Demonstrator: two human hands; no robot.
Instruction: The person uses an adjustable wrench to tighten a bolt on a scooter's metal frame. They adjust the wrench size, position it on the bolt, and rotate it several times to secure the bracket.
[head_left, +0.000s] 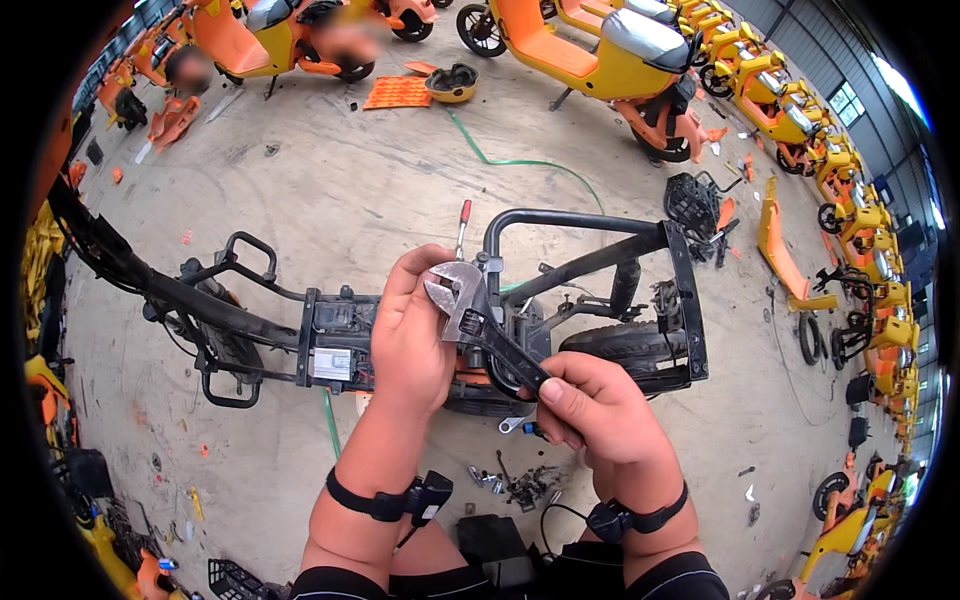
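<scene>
Both my hands hold an adjustable wrench with a silver head and a dark handle [512,355], its jaws apart and pointing up to the left. My left hand [410,345] is closed on the head by the adjusting screw; some of its fingers are hidden behind the wrench. With thumb and fingers, my right hand [605,405] grips the handle's end. Beneath the wrench, a stripped black scooter frame [575,222] stretches from left to right, with its rear wheel [615,343] at the right. A red-handled screwdriver [465,212] shows just beyond the wrench.
On the floor near my legs are a silver wrench [510,425] and a pile of small dark hardware [533,488]. A green strap [530,163] trails across the far floor. Yellow and orange scooters [570,50] stand around. Loose orange panels [780,245] lie at right.
</scene>
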